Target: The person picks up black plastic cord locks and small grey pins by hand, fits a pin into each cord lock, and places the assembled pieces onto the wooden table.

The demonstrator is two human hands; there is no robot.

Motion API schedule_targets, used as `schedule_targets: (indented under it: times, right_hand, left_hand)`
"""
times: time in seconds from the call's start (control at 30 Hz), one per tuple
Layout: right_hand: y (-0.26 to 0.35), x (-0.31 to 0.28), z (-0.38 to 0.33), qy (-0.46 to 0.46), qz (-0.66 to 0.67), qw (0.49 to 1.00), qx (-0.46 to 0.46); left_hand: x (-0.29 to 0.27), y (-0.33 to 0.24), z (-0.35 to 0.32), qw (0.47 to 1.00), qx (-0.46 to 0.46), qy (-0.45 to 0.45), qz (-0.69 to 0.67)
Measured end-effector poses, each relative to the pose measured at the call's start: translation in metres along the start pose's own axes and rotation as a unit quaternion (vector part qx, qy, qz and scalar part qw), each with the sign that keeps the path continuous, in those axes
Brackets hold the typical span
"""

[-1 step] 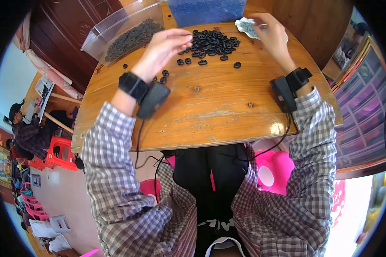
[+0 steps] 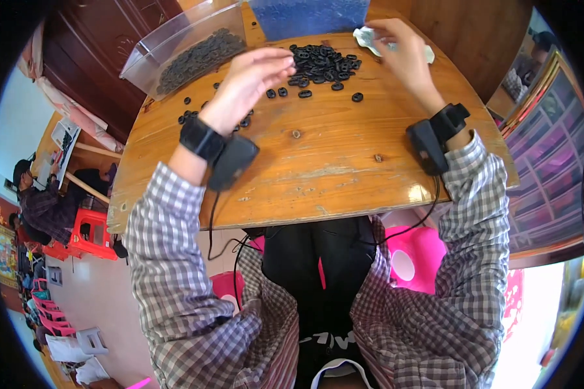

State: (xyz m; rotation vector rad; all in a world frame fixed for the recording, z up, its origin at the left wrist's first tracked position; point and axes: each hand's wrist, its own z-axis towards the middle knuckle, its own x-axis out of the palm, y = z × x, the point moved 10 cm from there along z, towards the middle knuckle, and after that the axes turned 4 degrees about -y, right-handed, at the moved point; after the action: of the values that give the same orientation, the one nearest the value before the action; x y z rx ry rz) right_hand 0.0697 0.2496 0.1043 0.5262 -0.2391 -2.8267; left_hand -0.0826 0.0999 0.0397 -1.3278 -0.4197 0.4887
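Note:
My left hand (image 2: 254,81) is raised at the left edge of a heap of small black oval pieces (image 2: 324,65). Its thumb and fingertips are pressed together, hiding whatever may be between them. My right hand (image 2: 405,58) hangs over a small white wavy-rimmed dish (image 2: 428,54) at the far right, its thumb and fingers apart. The dish holds small greyish bits, mostly covered by that hand. Each wrist carries a black strap with a box-shaped device and a cable. Several loose black pieces lie before the heap and around my left wrist.
A clear plastic bin (image 2: 146,58) of dark pieces stands at the far left of the wooden table (image 2: 318,155). Behind the heap is a blue container (image 2: 308,16). Past the table's left side are a red stool (image 2: 94,230) and a seated person. Drawers (image 2: 548,168) stand at right.
My right hand has shifted slightly left over the dish, its fingers spreading. My left hand has moved slightly right, and more loose pieces now show beside its wrist.

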Motion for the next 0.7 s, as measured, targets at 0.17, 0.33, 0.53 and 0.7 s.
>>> schedule_targets:
  times: [0.17, 0.33, 0.53, 0.7]
  right_hand:
    - [0.066, 0.045, -0.017, 0.083, 0.132, 0.987, 0.043]
    - [0.070, 0.051, -0.035, 0.133, 0.075, 0.988, 0.006]
    - [0.051, 0.062, -0.041, 0.163, 0.139, 0.970, 0.119]
    - [0.055, 0.066, -0.043, 0.170, 0.143, 0.968, 0.114]
  left_hand:
    - [0.022, 0.037, -0.025, 0.992, -0.055, 0.004, -0.114]
    - [0.022, 0.039, -0.026, 0.991, -0.067, -0.010, -0.119]
    - [0.029, 0.038, -0.028, 0.993, -0.069, 0.033, -0.088]
    - [0.030, 0.039, -0.029, 0.994, -0.075, 0.043, -0.073]
